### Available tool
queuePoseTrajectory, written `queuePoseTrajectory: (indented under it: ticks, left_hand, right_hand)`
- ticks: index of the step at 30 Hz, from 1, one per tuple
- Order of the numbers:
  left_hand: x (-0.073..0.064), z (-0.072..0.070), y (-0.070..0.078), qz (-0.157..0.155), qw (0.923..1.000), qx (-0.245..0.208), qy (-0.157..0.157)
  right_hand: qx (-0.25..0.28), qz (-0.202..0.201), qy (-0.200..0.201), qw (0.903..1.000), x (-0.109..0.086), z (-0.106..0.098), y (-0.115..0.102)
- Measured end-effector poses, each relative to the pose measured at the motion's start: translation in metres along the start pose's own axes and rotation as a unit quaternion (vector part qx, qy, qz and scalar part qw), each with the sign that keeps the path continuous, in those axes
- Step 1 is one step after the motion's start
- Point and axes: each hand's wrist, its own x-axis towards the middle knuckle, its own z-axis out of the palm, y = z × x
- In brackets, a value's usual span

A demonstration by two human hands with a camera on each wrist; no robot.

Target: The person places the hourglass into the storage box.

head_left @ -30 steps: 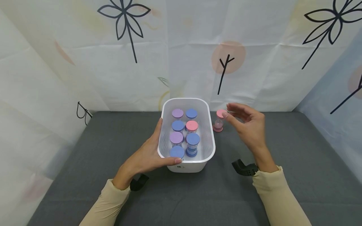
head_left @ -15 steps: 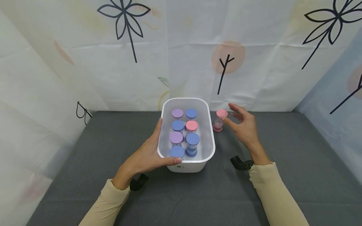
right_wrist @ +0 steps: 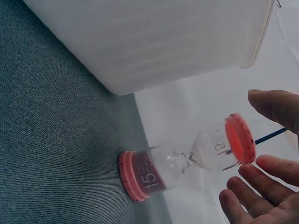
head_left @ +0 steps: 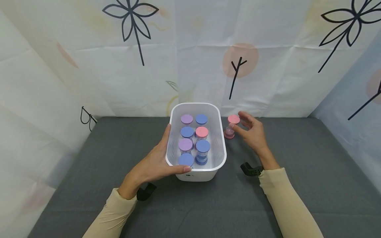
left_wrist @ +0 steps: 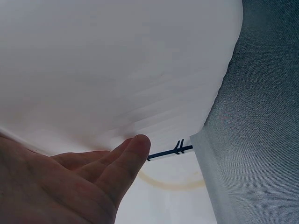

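A small sand timer (head_left: pixel 229 133) with pink caps stands upright on the grey table, just right of a white plastic bin (head_left: pixel 220 145). In the right wrist view, this sand timer (right_wrist: pixel 150 176) has its pinkish sand in the bottom bulb, marked 15. My right hand (head_left: pixel 253 134) is beside it, thumb and fingers spread around the upper cap, fingertips right at its edge. My left hand (head_left: pixel 151 165) holds the bin at its near left corner, thumb over the front rim. Its fingers (left_wrist: pixel 126 163) lie along the outer wall in the left wrist view.
Inside the bin stand several more sand timers in two rows, among them a purple-capped one (head_left: pixel 186 145), a blue-capped one (head_left: pixel 203 147) and a pink-capped one (head_left: pixel 202 132). A patterned white cloth (head_left: pixel 202 66) hangs behind the dark grey tabletop (head_left: pixel 190 208).
My right hand has shifted left and a little nearer to the pink sand timer, its thumb dropping from the cap's level to just below it. The left hand and bin have stayed put.
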Motion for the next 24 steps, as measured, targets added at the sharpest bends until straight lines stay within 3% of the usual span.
queuePoseTrajectory:
  ticks: [6,15,24]
  left_hand:
    - [0.0,-0.0003,-0.0005,-0.002,1.0,0.003,-0.001]
    - [0.0,0.0,-0.0007,-0.003,1.0,0.001,-0.002]
    - [-0.0001,-0.0005,0.0001,-0.005,1.0,0.003,-0.002]
  right_hand:
    - [0.027,0.023,-0.019,0.9992,0.0009,0.0009,0.0051]
    - [0.008,0.037,-0.057,0.9977,-0.0005,0.0039,0.0034]
    - [0.017,0.031,-0.023,0.9991,-0.0001,0.0052,0.0084]
